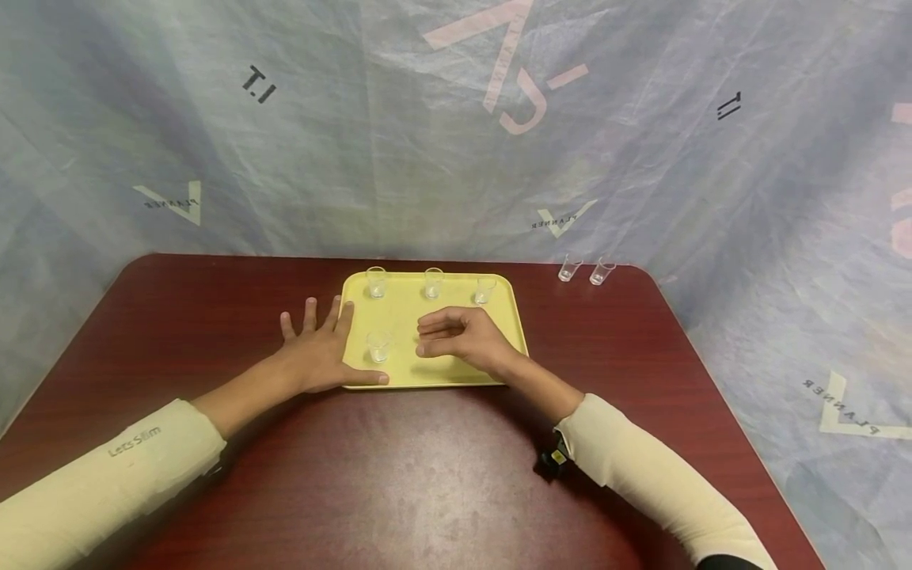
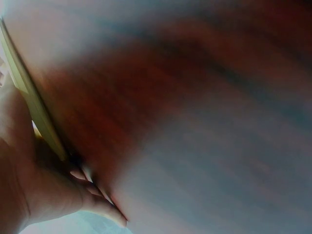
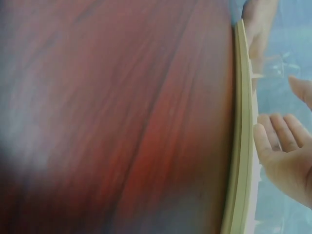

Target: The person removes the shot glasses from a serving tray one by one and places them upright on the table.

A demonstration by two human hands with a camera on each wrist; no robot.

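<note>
The right hand (image 1: pixel 463 339), fingers loosely curled and holding nothing, could bump over the little cup (image 1: pixel 378 345) just past its fingertips, while the left hand (image 1: pixel 321 352) lies flat on the tray (image 1: pixel 509 317) edge.

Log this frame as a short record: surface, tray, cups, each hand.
surface: dark red table
tray: yellow tray, near the table's far edge
cups on tray: four clear cups, three in the far row, one nearer
cups off tray: two, on the table to the right
left hand: flat, fingers straight, resting on the tray's left edge
right hand: over the tray, fingers loosely curled, holding nothing
</note>
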